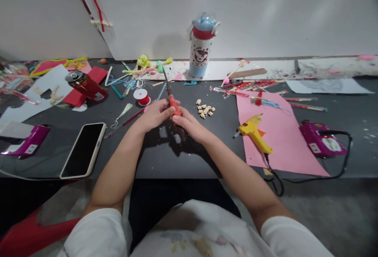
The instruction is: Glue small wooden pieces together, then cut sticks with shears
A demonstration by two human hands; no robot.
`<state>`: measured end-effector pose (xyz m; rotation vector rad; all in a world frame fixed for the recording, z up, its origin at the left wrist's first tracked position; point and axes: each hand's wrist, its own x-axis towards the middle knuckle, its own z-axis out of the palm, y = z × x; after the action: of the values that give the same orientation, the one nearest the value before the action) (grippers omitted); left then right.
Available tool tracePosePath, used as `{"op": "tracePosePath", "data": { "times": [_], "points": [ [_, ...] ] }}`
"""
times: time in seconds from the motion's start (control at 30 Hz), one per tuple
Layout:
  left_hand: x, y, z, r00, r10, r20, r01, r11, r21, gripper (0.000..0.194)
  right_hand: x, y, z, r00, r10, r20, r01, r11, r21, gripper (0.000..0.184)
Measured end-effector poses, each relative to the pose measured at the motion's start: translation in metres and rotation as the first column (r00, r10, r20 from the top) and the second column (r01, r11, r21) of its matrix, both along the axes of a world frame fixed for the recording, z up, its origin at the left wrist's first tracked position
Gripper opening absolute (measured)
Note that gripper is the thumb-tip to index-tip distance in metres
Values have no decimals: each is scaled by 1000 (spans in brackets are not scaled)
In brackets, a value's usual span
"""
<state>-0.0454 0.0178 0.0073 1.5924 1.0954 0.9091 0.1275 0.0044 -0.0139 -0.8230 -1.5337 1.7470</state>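
Note:
A pair of red-handled scissors (pixel 175 106) is held over the table in front of me, its dark, narrow blades pointing up and away. My left hand (pixel 156 115) is closed around the handle from the left. From the right, my right hand (pixel 190 124) grips the lower part of the same handle with the thumb on top. The fingers cover much of the handle. Just beyond my right hand lies a small pile of short cut wooden pieces (pixel 206 108). A spool of red ribbon (pixel 142 97) stands near my left hand.
A phone (pixel 83 150) and a red can (pixel 86 86) are on the left. A bottle (pixel 202 46) stands at the back. To the right, a yellow glue gun (pixel 256 135) lies on pink paper (pixel 283 146), its cord trailing past a purple power strip (pixel 322 141).

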Motion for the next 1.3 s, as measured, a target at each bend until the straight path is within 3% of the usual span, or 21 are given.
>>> {"op": "tracePosePath", "data": {
  "times": [0.1,0.33,0.87,1.3],
  "points": [
    [3,-2,-3,999,-15,28,15,1000,-2,73,1,-1,-1,998,-55,25,53,996,69,62],
    [5,-4,-2,995,-25,91,28,999,-38,56,1,-3,0,998,26,-51,-25,999,27,95],
    [2,0,-11,975,-75,211,80,997,-14,48,-1,-3,0,1000,20,-11,-19,997,81,87],
    [3,0,-11,969,-105,223,104,994,17,46,-2,-4,1,999,24,-30,-21,997,72,98]
  ]
}}
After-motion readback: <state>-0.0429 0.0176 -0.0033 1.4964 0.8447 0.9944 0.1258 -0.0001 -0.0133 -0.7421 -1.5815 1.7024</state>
